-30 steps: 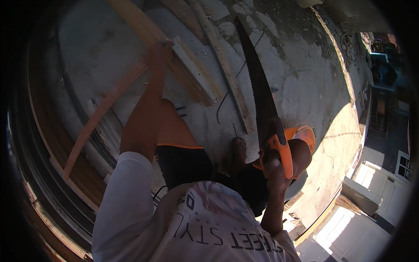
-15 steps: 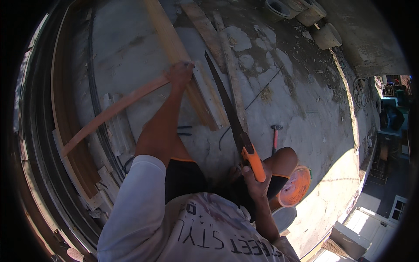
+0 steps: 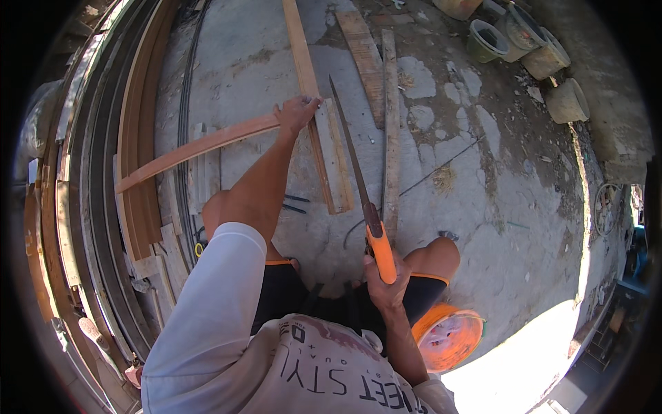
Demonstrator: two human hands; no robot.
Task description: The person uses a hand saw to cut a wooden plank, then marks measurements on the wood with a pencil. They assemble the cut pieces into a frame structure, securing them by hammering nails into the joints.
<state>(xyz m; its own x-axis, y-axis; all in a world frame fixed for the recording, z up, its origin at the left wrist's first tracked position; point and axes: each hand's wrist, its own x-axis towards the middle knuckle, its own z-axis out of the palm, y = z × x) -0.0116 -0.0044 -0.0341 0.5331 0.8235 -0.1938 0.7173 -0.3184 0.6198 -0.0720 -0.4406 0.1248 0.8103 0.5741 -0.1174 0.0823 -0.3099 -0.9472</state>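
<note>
My left hand (image 3: pixel 298 114) is closed around the end of a thin reddish wooden strip (image 3: pixel 200 146), which it presses on a long plank (image 3: pixel 301 58). The strip's other end rests on stacked boards to the left. My right hand (image 3: pixel 386 284) grips the orange handle of a handsaw (image 3: pixel 357 165). Its dark blade points away from me, just right of the plank and of a short pale wood piece (image 3: pixel 338 159) beside it. Whether the blade touches wood, I cannot tell.
Stacked boards (image 3: pixel 141 131) line the left side. Another plank (image 3: pixel 364 65) and a narrow batten (image 3: pixel 389 124) lie on the concrete ahead. Several buckets (image 3: pixel 486 41) stand far right. An orange tub (image 3: pixel 448 338) sits by my right knee, and a hammer head (image 3: pixel 448 235) shows beyond it.
The view has shifted, so the scene sits lower and further right. The saw stands more upright in the picture. My right knee now covers most of the hammer. Both grips stay the same.
</note>
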